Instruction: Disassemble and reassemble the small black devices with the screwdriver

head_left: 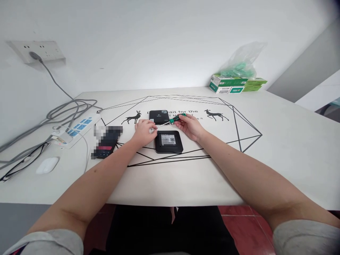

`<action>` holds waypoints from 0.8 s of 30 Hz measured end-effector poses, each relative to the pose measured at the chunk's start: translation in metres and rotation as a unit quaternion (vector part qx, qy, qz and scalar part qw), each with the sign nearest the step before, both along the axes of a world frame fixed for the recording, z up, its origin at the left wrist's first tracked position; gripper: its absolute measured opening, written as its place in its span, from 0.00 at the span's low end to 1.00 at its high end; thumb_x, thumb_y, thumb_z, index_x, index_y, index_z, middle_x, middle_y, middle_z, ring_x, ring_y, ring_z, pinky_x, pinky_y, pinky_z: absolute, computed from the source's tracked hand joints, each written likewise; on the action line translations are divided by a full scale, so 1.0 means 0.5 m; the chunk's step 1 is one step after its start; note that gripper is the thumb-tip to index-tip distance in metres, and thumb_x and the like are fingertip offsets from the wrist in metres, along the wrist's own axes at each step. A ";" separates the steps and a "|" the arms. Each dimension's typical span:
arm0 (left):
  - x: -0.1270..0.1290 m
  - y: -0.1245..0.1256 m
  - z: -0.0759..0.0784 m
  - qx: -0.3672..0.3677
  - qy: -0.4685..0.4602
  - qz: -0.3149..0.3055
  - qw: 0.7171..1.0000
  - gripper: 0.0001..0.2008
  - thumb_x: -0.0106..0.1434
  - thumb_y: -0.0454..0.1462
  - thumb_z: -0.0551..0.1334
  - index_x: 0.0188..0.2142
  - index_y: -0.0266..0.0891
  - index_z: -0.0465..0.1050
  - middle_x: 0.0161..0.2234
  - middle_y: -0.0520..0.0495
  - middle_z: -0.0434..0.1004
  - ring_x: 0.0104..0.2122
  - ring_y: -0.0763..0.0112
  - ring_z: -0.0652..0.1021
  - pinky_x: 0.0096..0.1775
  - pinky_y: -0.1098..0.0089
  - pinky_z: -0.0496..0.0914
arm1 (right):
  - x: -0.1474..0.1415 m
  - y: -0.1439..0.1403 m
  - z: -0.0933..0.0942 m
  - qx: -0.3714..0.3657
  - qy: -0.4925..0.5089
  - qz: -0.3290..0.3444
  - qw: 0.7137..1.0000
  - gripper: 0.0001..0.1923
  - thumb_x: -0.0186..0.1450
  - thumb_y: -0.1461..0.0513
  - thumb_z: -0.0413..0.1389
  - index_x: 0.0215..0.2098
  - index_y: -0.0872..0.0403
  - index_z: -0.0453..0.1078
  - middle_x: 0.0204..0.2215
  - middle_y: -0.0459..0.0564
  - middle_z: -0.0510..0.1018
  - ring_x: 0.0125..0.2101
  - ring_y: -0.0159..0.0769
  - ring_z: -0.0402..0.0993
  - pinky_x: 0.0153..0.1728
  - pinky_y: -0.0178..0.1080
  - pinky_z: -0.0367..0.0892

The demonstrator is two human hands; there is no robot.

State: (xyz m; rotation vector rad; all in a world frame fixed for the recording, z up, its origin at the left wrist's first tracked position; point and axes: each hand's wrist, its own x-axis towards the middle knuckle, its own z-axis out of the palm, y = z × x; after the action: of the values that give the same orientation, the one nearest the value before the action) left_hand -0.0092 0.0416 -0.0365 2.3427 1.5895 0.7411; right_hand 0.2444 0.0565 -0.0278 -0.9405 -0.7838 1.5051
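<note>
The right hand grips a green screwdriver. Its thin metal rod points at the bent fingertips of the left hand; I can't tell if those fingers pinch anything. On the worktop, a black box with a white label lies between the hands, closer to the body. Another black box lies just past them. A phone sits left of the left hand.
</note>
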 end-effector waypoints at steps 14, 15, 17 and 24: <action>-0.010 -0.004 0.019 0.074 0.004 -0.068 0.995 0.08 0.75 0.38 0.63 0.40 0.44 0.82 0.46 0.44 0.85 0.54 0.53 0.78 0.61 0.52 0.71 | 0.033 0.039 -0.019 -0.035 0.047 -0.064 0.996 0.12 0.71 0.60 0.67 0.34 0.52 0.71 0.24 0.44 0.79 0.25 0.28 0.78 0.29 0.28 0.83; -0.011 -0.005 0.018 0.082 0.012 -0.085 0.993 0.09 0.75 0.37 0.61 0.41 0.44 0.82 0.47 0.42 0.85 0.53 0.53 0.78 0.60 0.53 0.72 | 0.033 0.040 -0.020 -0.035 0.048 -0.063 0.996 0.12 0.71 0.60 0.68 0.34 0.51 0.71 0.24 0.44 0.79 0.25 0.28 0.78 0.29 0.28 0.83; -0.011 -0.007 0.016 0.088 0.029 -0.115 0.989 0.13 0.77 0.36 0.58 0.44 0.42 0.83 0.47 0.41 0.84 0.52 0.54 0.78 0.59 0.54 0.73 | 0.031 0.039 -0.021 -0.042 0.053 -0.065 0.996 0.11 0.71 0.61 0.68 0.34 0.52 0.71 0.24 0.45 0.79 0.26 0.28 0.79 0.29 0.28 0.83; -0.008 -0.010 0.015 0.051 0.034 -0.121 0.991 0.17 0.79 0.35 0.53 0.47 0.42 0.82 0.48 0.42 0.83 0.53 0.55 0.79 0.60 0.55 0.73 | 0.022 0.029 -0.007 -0.065 0.068 -0.076 0.993 0.11 0.76 0.65 0.59 0.33 0.54 0.72 0.24 0.47 0.79 0.25 0.27 0.78 0.28 0.25 0.79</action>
State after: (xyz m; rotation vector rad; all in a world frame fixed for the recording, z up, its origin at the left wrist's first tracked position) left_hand -0.0135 0.0365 -0.0289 2.5991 1.2863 0.7106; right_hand 0.2555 0.0710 -0.0315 -0.9605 -0.5088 1.4827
